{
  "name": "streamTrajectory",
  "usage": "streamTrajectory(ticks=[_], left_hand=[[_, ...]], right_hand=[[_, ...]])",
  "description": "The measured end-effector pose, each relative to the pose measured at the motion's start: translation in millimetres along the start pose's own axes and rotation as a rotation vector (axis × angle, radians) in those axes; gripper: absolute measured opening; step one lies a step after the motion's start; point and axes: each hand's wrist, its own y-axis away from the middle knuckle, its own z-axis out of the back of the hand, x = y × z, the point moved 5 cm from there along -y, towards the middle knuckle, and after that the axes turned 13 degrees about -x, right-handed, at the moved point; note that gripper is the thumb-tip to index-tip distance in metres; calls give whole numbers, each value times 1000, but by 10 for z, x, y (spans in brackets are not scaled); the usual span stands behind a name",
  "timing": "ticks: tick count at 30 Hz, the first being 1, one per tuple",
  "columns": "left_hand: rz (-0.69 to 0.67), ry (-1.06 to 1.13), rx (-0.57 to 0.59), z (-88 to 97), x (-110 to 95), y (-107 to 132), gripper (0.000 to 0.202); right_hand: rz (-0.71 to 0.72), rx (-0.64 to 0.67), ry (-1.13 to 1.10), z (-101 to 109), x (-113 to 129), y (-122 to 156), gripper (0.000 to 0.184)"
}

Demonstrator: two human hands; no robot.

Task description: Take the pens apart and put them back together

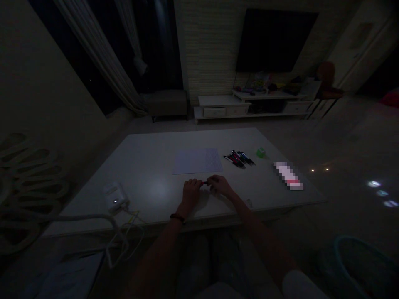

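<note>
Both my hands rest on a white table [149, 166] in a dim room. My left hand [191, 190] and my right hand [219, 185] are closed on the two ends of a small red pen [204, 183] held between them, just above the tabletop. A sheet of lined paper [198, 161] lies just beyond my hands. Several more pens [239, 159] lie in a bunch to the right of the paper.
A small green block [261, 152] sits past the pens and a blurred white-pink object [288, 175] lies near the right edge. A white device [114, 197] with cables sits at the left front. A TV [274, 39] and low cabinet [249, 104] stand behind.
</note>
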Motion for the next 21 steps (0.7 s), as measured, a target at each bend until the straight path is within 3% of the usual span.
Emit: streamTrajectory(ticks=[9,16,21], left_hand=[[-9,4,-7,15,-8,-9,20],[9,12,-12,16,-13,8,17],[-9,7,-30,47,-30,0,19]], right_hand=[[-13,-25,32,8,-9,-6,39],[156,-95,42,93,87,-17,30],[6,-50,102,38,8,16,40]])
